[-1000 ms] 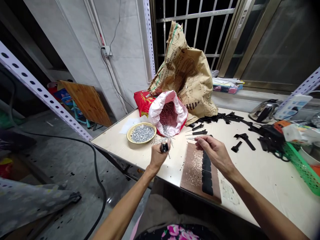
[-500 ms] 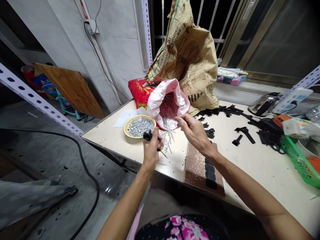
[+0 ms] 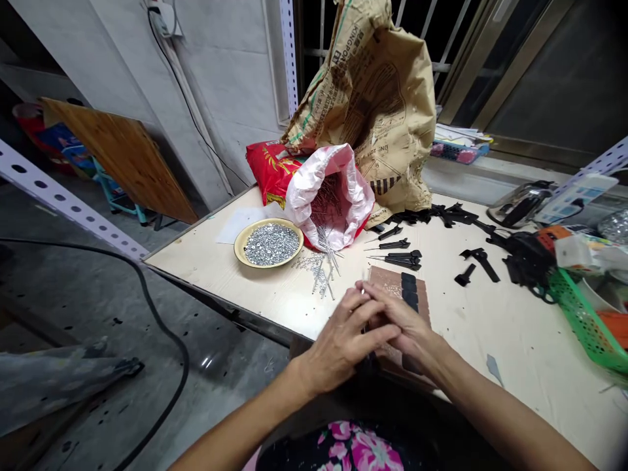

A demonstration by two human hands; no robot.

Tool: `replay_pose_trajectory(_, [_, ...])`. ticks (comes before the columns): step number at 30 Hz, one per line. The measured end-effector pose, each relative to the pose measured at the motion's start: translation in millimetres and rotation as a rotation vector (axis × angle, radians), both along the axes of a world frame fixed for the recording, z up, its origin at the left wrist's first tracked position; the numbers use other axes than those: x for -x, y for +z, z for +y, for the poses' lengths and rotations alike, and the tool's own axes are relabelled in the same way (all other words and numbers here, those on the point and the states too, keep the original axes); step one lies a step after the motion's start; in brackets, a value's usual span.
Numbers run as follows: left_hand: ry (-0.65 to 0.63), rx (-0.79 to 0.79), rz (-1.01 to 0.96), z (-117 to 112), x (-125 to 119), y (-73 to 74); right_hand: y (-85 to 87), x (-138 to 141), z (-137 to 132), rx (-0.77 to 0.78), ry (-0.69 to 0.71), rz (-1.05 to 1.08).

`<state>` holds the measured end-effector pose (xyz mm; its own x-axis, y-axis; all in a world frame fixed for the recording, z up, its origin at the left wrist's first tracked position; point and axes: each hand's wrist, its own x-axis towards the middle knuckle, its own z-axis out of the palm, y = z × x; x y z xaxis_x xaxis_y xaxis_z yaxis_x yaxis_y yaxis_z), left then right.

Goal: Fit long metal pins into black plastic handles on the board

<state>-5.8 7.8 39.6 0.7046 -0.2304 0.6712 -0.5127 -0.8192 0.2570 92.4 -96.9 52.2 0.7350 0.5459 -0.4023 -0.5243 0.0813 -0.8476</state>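
From our hands (image 3: 373,327) we can pass left over the table (image 3: 210,268) toward the plate (image 3: 238,245), skirting the scattered nails (image 3: 324,281), while rightward the black parts (image 3: 402,260) and green basket (image 3: 583,320) stand in the way.

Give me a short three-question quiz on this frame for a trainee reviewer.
1. What fills the round yellow plate?
A. Long nails
B. Small silver metal pieces
C. Black plastic parts

2. True or false: the left hand and right hand touch each other above the brown sheet.

3. Fill in the gap: the mouth of the white plastic bag is full of ____.

Key: 1. B; 2. True; 3. nails
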Motion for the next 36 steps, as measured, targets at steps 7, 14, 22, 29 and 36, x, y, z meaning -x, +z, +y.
replay_pose_trajectory(7, [0.543, -0.053, 0.2, 81, 2, -39.3, 3.6, -32, -44, 0.006, -0.137, -0.474])
replay_pose_trajectory(14, [0.463, -0.318, 0.476, 92, -25, -48.1, -10.4, -17, -57, 0.193, -0.072, -0.656])
replay_pose_trajectory(22, [0.487, -0.003, 0.486, 89, -27, -48.3, -19.8, -24, -69, 0.356, -0.008, -0.999])
replay_pose_trajectory(29, [0.192, 1.548, 0.757, 47, -34, -30.8, -15.0, -18, -39, 0.355, 0.109, -1.311])
replay_pose_trajectory(36, [0.04, 1.82, 0.749, 24, -39, -17.5, -11.2, -17, -33, 0.548, 0.167, -1.474])
